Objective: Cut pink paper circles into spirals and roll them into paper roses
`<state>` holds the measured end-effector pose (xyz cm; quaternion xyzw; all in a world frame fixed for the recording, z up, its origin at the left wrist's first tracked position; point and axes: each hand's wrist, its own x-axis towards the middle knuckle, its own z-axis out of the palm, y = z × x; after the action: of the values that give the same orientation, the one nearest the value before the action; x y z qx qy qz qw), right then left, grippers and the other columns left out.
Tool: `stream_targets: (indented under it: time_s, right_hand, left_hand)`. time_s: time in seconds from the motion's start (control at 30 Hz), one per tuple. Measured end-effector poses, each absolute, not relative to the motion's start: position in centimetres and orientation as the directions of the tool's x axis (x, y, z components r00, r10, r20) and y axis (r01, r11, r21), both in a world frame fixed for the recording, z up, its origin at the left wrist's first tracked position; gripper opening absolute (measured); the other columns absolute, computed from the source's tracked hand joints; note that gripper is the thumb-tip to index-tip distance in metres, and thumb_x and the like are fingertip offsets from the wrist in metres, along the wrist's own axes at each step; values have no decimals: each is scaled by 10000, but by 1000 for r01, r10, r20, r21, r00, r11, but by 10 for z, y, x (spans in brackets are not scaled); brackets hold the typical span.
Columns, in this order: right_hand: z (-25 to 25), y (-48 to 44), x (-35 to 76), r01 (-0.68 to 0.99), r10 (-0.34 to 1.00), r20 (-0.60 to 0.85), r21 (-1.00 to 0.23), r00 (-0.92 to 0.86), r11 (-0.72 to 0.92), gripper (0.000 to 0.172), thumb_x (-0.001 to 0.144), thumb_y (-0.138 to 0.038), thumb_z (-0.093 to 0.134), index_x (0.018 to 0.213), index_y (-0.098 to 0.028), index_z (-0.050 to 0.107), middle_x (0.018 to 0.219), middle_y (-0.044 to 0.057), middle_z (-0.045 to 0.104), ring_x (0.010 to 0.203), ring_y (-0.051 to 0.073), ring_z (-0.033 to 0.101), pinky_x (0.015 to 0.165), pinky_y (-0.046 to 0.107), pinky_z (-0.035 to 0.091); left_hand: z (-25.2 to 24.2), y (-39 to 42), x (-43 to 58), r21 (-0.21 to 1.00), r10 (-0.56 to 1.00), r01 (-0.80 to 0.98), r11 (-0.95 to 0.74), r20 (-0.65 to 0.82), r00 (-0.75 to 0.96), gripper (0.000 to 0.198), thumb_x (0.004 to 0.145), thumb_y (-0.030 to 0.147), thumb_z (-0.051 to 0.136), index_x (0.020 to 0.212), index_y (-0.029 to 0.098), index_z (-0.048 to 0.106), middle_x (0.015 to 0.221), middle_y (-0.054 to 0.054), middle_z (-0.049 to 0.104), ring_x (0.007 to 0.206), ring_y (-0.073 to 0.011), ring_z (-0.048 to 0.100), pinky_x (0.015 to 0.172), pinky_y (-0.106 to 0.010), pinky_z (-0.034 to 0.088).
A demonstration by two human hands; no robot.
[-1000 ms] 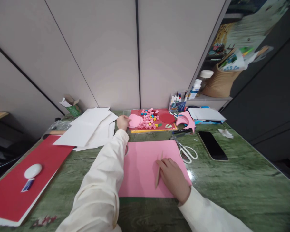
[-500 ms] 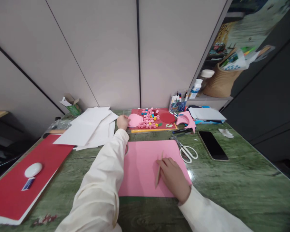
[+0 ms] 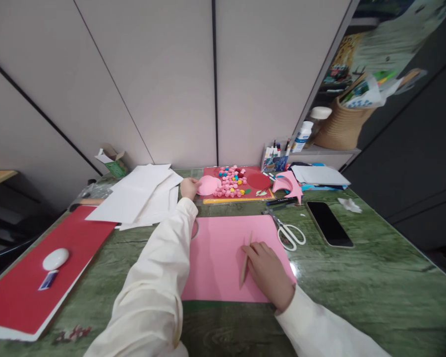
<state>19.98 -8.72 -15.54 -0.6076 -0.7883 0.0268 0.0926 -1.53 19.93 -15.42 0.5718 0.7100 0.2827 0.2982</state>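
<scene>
The right hand (image 3: 268,266) rested on the pink sheet (image 3: 223,258), pinning it flat while pinching a pencil (image 3: 245,260), as the outstretched left hand (image 3: 190,187) pinched a pink cut-out (image 3: 208,185) beside the red tray (image 3: 260,181).

Left arm extended forward, cream sleeve to wrist; left hand (image 3: 190,188) far out, fingers (image 3: 197,184) closed in a pinch. Right hand (image 3: 268,269) rested palm-down nearer the body, fingers curled in a pen-type grip.
</scene>
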Motion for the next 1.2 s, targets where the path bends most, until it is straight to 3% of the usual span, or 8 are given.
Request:
stream_targets:
  time_s: [0.13,0.23,0.5,0.67,0.8,0.9,1.07,1.2]
  right_hand:
    - [-157,-87,199,954,961,126,-145,-246,263,239,827,-93,488,1028,-195,567,905,68,570,870,209,474,774,314,348]
    - [-159,-87,200,949,962,136,-180,-236,258,237,830,-92,479,1017,-198,578,912,72,568,884,212,472,776,315,350]
    - [-161,-75,206,888,967,152,-388,-203,247,306,822,-86,461,1090,-157,591,916,111,576,895,226,495,791,332,366]
    - [-146,-61,225,697,976,135,-684,-171,217,327,914,-224,320,1094,-129,576,911,84,624,796,158,566,719,268,431]
    - [-131,-60,231,497,978,106,-849,-177,182,427,910,-407,317,829,-126,628,727,37,637,658,130,575,598,228,441]
    - [-130,-65,228,405,989,93,-905,-114,131,360,795,-448,536,598,-147,561,540,-16,554,530,110,518,515,212,401]
    - [-136,-70,220,289,995,82,-955,59,61,331,810,-433,526,617,-165,516,509,-24,548,452,96,508,482,212,406]
    - [-135,-72,216,231,998,53,-972,20,47,301,809,-424,525,657,-164,534,565,6,608,491,119,564,512,234,457]
  left_hand:
    - [-136,191,-15,839,981,526,138,-43,-189,318,847,317,511,1110,138,527,1108,-85,557,951,-195,566,797,-393,488]
    - [-116,170,-15,917,981,395,58,21,-193,315,755,356,610,920,89,629,922,-77,648,854,-185,598,750,-294,480]
    - [-106,39,-7,999,999,47,-12,10,39,423,633,519,645,802,131,652,687,-28,634,602,-99,570,622,-245,482]
    - [-123,-14,4,999,991,36,22,-27,134,321,605,440,695,748,153,679,624,-5,611,536,-94,513,532,-229,439]
    - [-136,-22,12,998,984,56,29,-38,173,249,587,373,718,710,158,692,660,-25,641,587,-120,533,571,-248,441]
    - [-144,-21,15,998,977,40,45,-52,208,264,559,338,739,742,159,679,731,-39,652,679,-140,571,650,-262,456]
    - [-153,-32,23,995,950,-14,102,-93,298,500,500,298,782,936,152,586,675,-7,607,593,-123,575,579,-254,461]
    - [-157,-44,32,986,913,-92,140,-92,396,350,683,379,656,926,155,541,692,-24,615,541,-125,570,505,-253,454]
